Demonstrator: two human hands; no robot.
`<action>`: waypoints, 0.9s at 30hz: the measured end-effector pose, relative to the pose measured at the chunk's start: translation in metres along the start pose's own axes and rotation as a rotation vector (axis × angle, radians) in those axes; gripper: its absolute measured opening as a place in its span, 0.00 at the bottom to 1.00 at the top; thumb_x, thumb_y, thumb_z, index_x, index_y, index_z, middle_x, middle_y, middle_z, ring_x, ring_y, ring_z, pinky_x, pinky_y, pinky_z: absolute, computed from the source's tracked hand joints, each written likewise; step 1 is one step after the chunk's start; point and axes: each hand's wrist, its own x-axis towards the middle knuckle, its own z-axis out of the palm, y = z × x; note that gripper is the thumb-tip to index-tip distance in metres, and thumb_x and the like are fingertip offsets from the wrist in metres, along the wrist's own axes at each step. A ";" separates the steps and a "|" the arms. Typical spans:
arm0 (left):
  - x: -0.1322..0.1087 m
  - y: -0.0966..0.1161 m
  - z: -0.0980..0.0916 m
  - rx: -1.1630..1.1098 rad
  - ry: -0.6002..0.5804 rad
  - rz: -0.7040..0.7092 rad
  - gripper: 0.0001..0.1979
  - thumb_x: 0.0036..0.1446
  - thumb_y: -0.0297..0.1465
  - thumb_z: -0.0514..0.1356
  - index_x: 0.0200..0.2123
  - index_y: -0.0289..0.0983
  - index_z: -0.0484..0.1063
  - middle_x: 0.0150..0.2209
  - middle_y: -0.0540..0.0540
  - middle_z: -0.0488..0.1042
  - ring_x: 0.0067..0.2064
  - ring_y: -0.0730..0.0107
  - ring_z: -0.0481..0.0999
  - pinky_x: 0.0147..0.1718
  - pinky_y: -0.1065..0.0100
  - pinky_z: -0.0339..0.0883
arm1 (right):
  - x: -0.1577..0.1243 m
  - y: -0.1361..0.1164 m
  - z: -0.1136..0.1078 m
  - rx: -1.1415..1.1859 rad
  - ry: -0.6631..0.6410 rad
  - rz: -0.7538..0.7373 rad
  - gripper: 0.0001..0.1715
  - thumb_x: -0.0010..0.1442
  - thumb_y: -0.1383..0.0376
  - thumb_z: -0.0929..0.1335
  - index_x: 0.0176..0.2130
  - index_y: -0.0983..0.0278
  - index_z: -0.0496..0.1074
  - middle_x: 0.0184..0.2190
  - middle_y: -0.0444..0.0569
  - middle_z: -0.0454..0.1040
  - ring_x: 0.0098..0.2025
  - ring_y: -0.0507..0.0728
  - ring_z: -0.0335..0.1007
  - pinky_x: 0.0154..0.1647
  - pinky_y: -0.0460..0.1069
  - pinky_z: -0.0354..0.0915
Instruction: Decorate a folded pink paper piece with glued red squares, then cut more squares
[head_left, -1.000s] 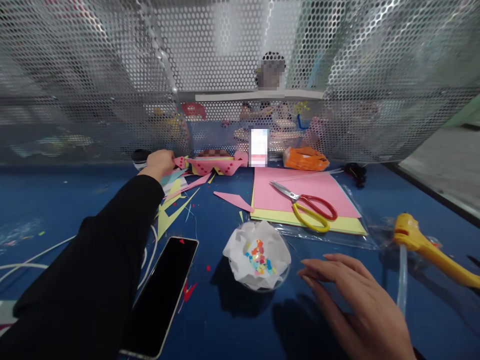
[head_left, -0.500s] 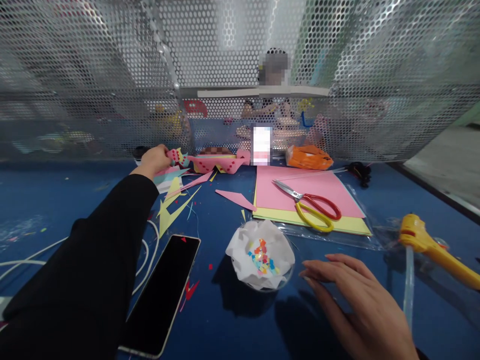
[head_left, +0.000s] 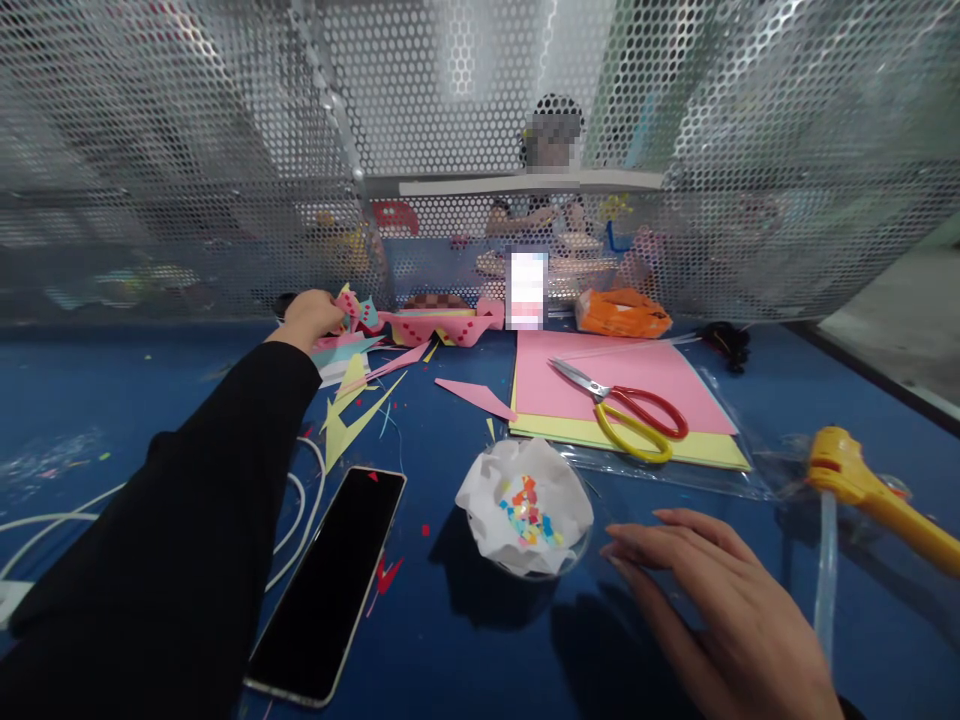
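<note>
- the left hand [head_left: 311, 316] reaches to the far left of the worktop [head_left: 480, 640]; its grip is narrow, fingertips pinched on a small folded paper piece [head_left: 360, 312], pink with red dots and pale blue.
- that piece is just left of a pink paper boat-like shape [head_left: 437, 328] with red dots, near the perforated metal screen [head_left: 450, 110].
- the right hand [head_left: 720, 600] hovers or rests at the near right, which one cannot be told; its grip is loosely parted and holds nothing visible.
- just left of the right hand, apart from it, is a clear bowl [head_left: 568, 563] lined with crumpled white paper [head_left: 484, 495], with tiny coloured paper bits [head_left: 530, 512] inside.
- behind the bowl, scissors [head_left: 600, 393] with one red and one yellow handle lie on stacked pink and yellow sheets [head_left: 540, 360].
- a yellow glue gun [head_left: 844, 470] lies farther right.
- a black-screened phone [head_left: 330, 585] lies left of the bowl, beside a white cable [head_left: 319, 490].
- yellow paper scraps [head_left: 349, 428] lie beyond the phone.
</note>
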 end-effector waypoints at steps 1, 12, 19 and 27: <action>0.001 0.002 -0.001 0.029 -0.022 -0.043 0.19 0.65 0.37 0.62 0.56 0.36 0.71 0.55 0.41 0.73 0.51 0.55 0.77 0.48 0.51 0.75 | 0.000 0.000 0.000 -0.006 -0.001 -0.002 0.08 0.71 0.66 0.61 0.47 0.60 0.68 0.32 0.44 0.84 0.32 0.56 0.82 0.42 0.53 0.72; 0.020 0.024 0.009 0.183 -0.165 -0.101 0.19 0.64 0.36 0.64 0.56 0.39 0.71 0.55 0.41 0.73 0.53 0.56 0.76 0.48 0.54 0.74 | 0.003 -0.001 -0.001 0.000 -0.007 -0.021 0.08 0.72 0.66 0.60 0.47 0.61 0.68 0.31 0.42 0.84 0.31 0.55 0.82 0.42 0.53 0.70; 0.021 0.014 0.019 0.208 -0.125 -0.094 0.19 0.64 0.37 0.63 0.56 0.38 0.71 0.56 0.40 0.73 0.53 0.55 0.76 0.49 0.52 0.74 | 0.005 -0.003 -0.002 0.008 -0.014 -0.019 0.10 0.74 0.65 0.59 0.45 0.61 0.69 0.30 0.41 0.84 0.30 0.53 0.82 0.43 0.51 0.70; 0.020 0.012 0.024 0.169 -0.095 -0.105 0.19 0.65 0.37 0.62 0.57 0.36 0.70 0.56 0.40 0.73 0.51 0.56 0.77 0.48 0.51 0.74 | 0.008 -0.004 -0.001 0.023 -0.012 -0.017 0.11 0.74 0.67 0.59 0.44 0.62 0.70 0.30 0.40 0.84 0.30 0.50 0.81 0.46 0.50 0.66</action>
